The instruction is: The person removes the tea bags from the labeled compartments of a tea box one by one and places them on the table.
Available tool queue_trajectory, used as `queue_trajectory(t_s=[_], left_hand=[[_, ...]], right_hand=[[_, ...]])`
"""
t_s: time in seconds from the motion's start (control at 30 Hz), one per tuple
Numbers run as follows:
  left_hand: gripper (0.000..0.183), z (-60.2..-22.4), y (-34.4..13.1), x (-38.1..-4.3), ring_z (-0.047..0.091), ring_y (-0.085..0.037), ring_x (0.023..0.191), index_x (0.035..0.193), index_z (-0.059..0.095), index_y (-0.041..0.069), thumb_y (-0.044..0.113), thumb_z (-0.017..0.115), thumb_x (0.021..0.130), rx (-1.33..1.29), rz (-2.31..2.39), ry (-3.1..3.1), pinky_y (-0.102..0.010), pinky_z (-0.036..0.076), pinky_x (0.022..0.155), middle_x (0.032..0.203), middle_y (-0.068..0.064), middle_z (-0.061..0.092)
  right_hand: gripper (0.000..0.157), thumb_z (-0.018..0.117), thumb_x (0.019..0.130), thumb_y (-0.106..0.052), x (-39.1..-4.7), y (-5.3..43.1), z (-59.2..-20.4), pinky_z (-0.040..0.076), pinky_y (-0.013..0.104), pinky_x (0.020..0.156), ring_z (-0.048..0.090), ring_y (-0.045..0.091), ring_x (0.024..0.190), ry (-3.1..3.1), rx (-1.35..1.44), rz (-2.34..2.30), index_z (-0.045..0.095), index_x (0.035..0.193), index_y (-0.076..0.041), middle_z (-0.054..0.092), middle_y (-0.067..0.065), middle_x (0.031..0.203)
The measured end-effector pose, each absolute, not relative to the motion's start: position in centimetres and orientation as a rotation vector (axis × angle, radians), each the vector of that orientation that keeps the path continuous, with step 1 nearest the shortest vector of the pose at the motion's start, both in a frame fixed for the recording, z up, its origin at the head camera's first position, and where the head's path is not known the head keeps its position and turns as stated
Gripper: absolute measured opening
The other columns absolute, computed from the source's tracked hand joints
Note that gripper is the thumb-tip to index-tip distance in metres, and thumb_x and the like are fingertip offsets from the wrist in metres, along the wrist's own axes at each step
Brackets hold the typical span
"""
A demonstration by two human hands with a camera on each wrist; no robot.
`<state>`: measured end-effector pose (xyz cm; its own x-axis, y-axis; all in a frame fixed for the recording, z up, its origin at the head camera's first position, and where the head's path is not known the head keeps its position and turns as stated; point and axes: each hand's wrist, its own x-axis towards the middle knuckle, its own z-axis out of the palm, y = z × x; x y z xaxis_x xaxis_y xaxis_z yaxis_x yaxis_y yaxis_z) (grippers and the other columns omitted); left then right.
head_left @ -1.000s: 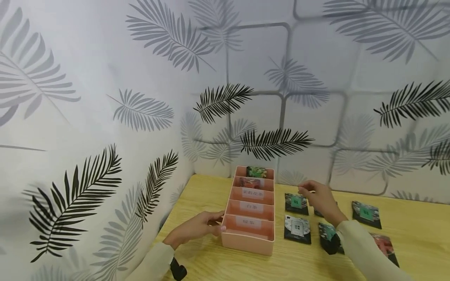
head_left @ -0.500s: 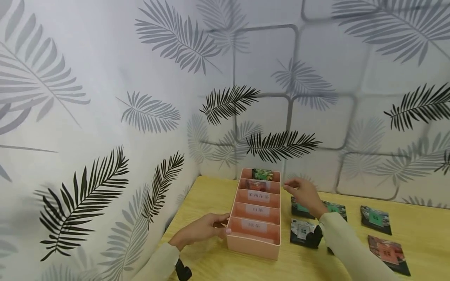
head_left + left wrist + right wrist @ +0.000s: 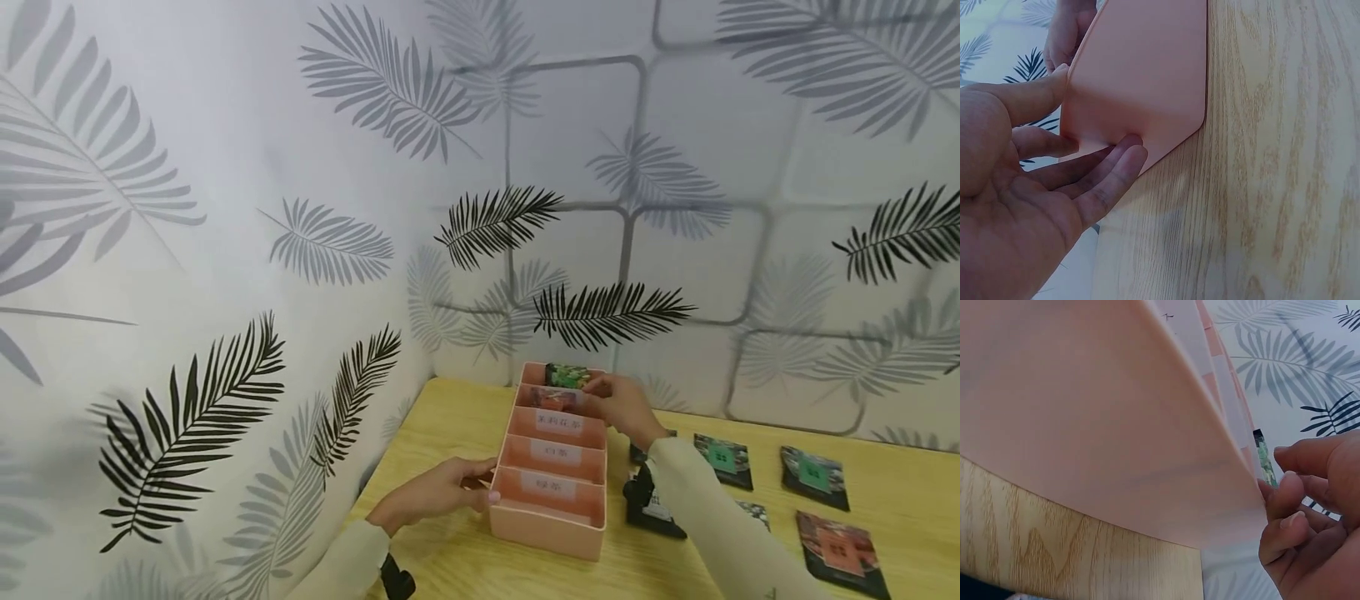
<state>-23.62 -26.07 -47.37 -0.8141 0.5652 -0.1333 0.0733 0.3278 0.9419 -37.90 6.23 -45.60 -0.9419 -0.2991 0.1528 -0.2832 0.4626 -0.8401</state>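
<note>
A long pink divider box (image 3: 547, 533) stands on the table. It has labelled compartments in a row. My left hand (image 3: 442, 497) holds the box near its front left corner; the left wrist view shows a digit at the rim and other fingertips against the outer wall. My right hand (image 3: 628, 408) reaches over the right rim at the far compartments, fingers loosely bent. In the right wrist view, nothing shows between its thumb and forefinger. Beside its fingers are a green-fronted packet (image 3: 566, 376) in the rearmost compartment and a reddish packet (image 3: 553, 399) in the one before it.
Several flat packets lie right of the box, including two green-labelled ones, a green packet (image 3: 723, 459) and another green packet (image 3: 815, 477), and a red packet (image 3: 842, 552). A white-labelled packet (image 3: 660, 518) is partly covered by the right forearm. The leaf-patterned wall (image 3: 465, 333) stands behind.
My right hand has moved left from above the packets on the table to the box's far right rim. The left hand stays on the box. The head view has shifted slightly.
</note>
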Motion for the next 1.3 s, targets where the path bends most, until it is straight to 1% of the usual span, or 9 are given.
queue_trajectory(t_s=[0.07,0.17,0.2,0.3,0.5,0.8,0.9,1.0,1.3], left_hand=[[0.066,-47.4,-26.0,-23.7,0.064,-0.017,0.116,0.161,0.033,0.005,0.026,0.062,0.106,0.583,1.485,2.168,-0.034,0.055,0.093,0.142,-0.01,0.06],[0.064,-47.4,-26.0,-23.7,0.064,-0.017,0.116,0.161,0.035,0.007,0.026,0.062,0.106,0.603,1.474,2.175,-0.033,0.055,0.093,0.142,-0.009,0.061],[0.064,-47.4,-26.1,-23.7,0.064,-0.017,0.116,0.16,0.035,0.007,0.026,0.062,0.106,0.604,1.471,2.176,-0.034,0.055,0.093,0.141,-0.009,0.061],[0.064,-47.3,-26.2,-23.6,0.063,-0.017,0.116,0.16,0.035,0.006,0.025,0.062,0.106,0.591,1.469,2.176,-0.038,0.055,0.095,0.141,-0.01,0.06],[0.064,-47.2,-26.4,-23.5,0.064,-0.019,0.116,0.16,0.034,0.004,0.022,0.062,0.106,0.572,1.48,2.174,-0.05,0.052,0.099,0.141,-0.013,0.06],[0.066,-47.4,-26.5,-23.6,0.063,-0.018,0.116,0.16,0.032,0.003,0.023,0.062,0.106,0.567,1.485,2.167,-0.043,0.054,0.097,0.143,-0.013,0.058],[0.066,-47.5,-26.5,-23.6,0.063,-0.018,0.116,0.16,0.032,0.002,0.024,0.062,0.106,0.565,1.485,2.162,-0.044,0.054,0.097,0.143,-0.013,0.058],[0.065,-47.5,-26.6,-23.6,0.064,-0.019,0.115,0.16,0.032,0.002,0.023,0.062,0.106,0.571,1.487,2.159,-0.045,0.054,0.098,0.143,-0.013,0.058],[0.066,-47.4,-26.4,-23.5,0.064,-0.018,0.114,0.161,0.032,0.003,0.024,0.062,0.106,0.551,1.486,2.174,-0.045,0.054,0.097,0.141,-0.013,0.06]], right_hand=[[0.028,0.062,0.105,-0.016,-38.0,5.9,-45.7,0.058,0.046,0.078,0.065,0.037,0.106,2.682,-0.538,-1.51,0.067,0.124,0.004,0.05,0.023,0.151],[0.027,0.06,0.104,-0.012,-38.3,5.4,-45.8,0.055,0.051,0.092,0.059,0.04,0.122,2.721,-0.535,-1.474,0.067,0.124,0.005,0.053,0.024,0.147],[0.026,0.06,0.104,-0.011,-38.4,5.3,-45.8,0.054,0.053,0.093,0.058,0.04,0.122,2.735,-0.525,-1.46,0.067,0.124,0.004,0.056,0.024,0.144],[0.026,0.06,0.103,-0.011,-38.7,5.0,-45.8,0.054,0.054,0.092,0.06,0.039,0.118,2.777,-0.491,-1.403,0.067,0.124,0.002,0.064,0.023,0.13],[0.026,0.062,0.099,-0.012,-39.2,4.3,-45.8,0.055,0.054,0.088,0.065,0.037,0.108,2.896,-0.521,-1.258,0.068,0.121,0.001,0.068,0.02,0.119],[0.022,0.073,0.095,-0.014,-38.9,3.2,-45.7,0.058,0.052,0.08,0.07,0.033,0.095,2.914,-0.551,-1.136,0.069,0.112,-0.001,0.073,0.016,0.106],[0.023,0.075,0.095,-0.013,-38.9,3.3,-45.9,0.058,0.051,0.079,0.071,0.031,0.092,2.885,-0.551,-1.172,0.069,0.113,-0.002,0.074,0.014,0.103],[0.022,0.076,0.095,-0.013,-39.0,3.4,-46.0,0.059,0.049,0.079,0.071,0.029,0.092,2.861,-0.598,-1.193,0.071,0.113,-0.002,0.075,0.012,0.102],[0.014,0.072,0.098,-0.016,-39.0,3.6,-46.1,0.059,0.05,0.078,0.072,0.028,0.088,2.926,-0.759,-1.131,0.081,0.104,-0.006,0.076,0.009,0.099]])
